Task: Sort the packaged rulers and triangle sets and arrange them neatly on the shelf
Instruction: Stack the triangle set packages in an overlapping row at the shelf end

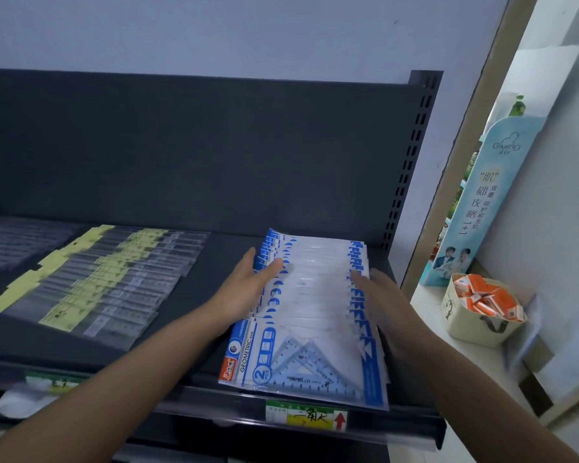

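Note:
A fanned row of blue-and-white triangle set packs lies on the right part of the dark shelf, overlapping from back to front. The front pack shows two clear blue triangles. My left hand lies flat against the row's left edge, fingers together and stretched out. My right hand presses flat against the row's right edge. Neither hand grips a pack. To the left lie two overlapping rows of clear ruler packs with yellow header cards.
More clear packs lie at the far left of the shelf. A yellow price label sits on the shelf's front rail. Right of the shelf stand a beige basket of orange boxes and a tall blue display card.

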